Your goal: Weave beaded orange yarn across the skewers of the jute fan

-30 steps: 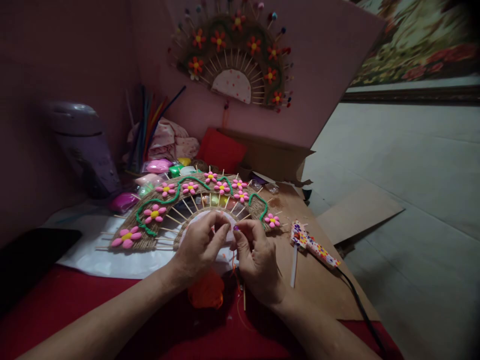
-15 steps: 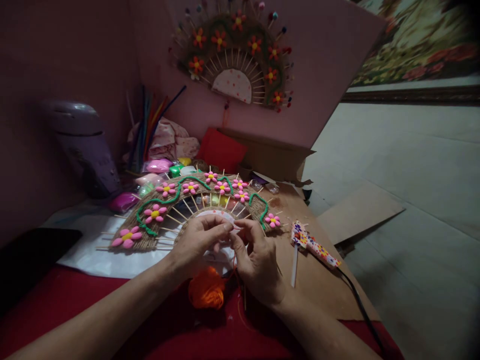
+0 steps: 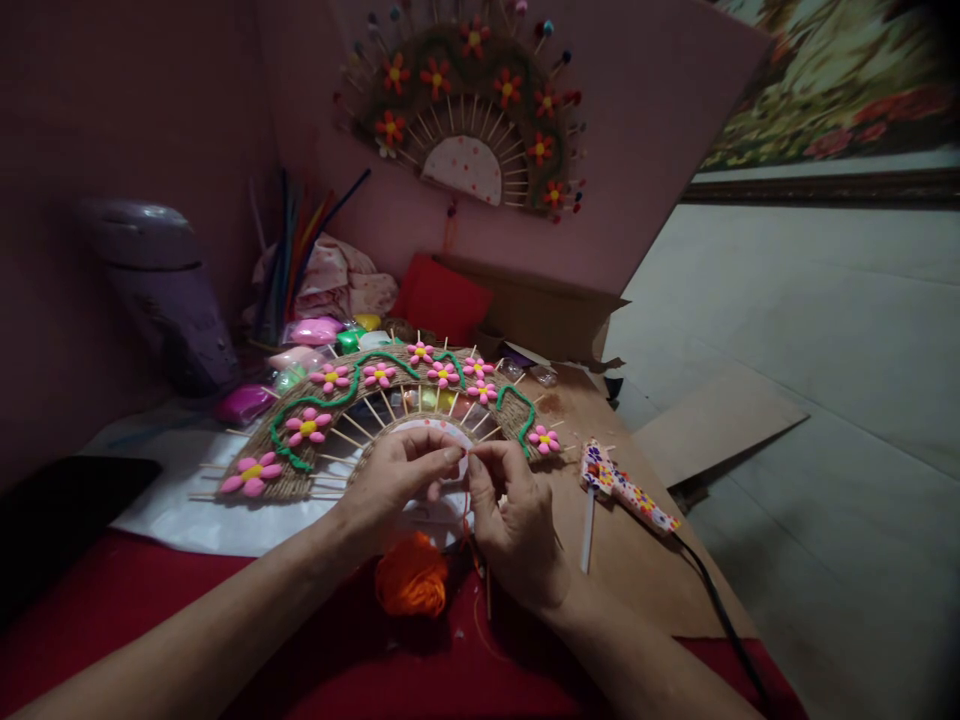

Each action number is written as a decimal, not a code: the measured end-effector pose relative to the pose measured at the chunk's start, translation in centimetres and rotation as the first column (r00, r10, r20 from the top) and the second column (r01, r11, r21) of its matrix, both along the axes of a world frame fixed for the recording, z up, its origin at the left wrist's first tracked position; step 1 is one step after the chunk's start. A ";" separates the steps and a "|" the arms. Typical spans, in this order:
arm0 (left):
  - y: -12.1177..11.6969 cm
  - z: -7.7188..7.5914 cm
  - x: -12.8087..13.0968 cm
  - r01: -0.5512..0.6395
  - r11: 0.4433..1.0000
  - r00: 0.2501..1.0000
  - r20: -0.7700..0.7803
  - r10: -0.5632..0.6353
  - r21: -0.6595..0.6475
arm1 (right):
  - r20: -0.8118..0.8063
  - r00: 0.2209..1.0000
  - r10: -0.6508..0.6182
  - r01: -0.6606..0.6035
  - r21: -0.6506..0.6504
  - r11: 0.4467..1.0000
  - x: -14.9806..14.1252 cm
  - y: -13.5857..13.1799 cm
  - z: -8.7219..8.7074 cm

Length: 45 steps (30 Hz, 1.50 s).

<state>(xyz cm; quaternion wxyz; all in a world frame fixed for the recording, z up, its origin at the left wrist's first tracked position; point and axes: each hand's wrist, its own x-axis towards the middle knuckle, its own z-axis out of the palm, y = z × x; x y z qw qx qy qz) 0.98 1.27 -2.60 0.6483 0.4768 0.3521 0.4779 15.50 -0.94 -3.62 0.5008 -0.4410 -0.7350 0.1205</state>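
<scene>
My left hand and my right hand meet fingertip to fingertip, both pinching a thin orange thread that dangles below them. Just beneath lies a bundle of orange yarn on the red cloth. Behind my hands spreads a half-round fan of sticks wrapped in brown twine, with pink clay flowers and wavy green pipe cleaner. My hands hide part of its white, dotted centre. A thin stick pokes down below my right hand.
A flower-patterned glue gun lies on cardboard at right, its cord running forward. Clay packets, pipe cleaners and a purple bottle stand behind at left. A finished-looking fan hangs on the wall. Red cloth covers the front.
My fingertips have drawn slightly closer together and the right fingers have shifted a little around the thread. The other things stay put, apart from a slight camera shift.
</scene>
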 end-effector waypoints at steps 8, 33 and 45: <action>0.0 0.1 0.0 0.010 1.000 1.000 0.005 -0.010 0.021 | 0.017 0.999 -0.030 0.030 0.011 0.999 0.0 0.0 0.0; 0.1 0.1 0.1 -0.009 0.999 1.000 0.004 0.009 0.052 | 0.069 0.997 -0.031 0.030 0.020 0.999 0.0 0.0 -0.1; 0.2 0.1 0.0 -0.016 0.998 1.000 0.000 0.016 0.068 | 0.060 0.998 -0.019 0.017 0.039 0.999 0.0 0.1 -0.1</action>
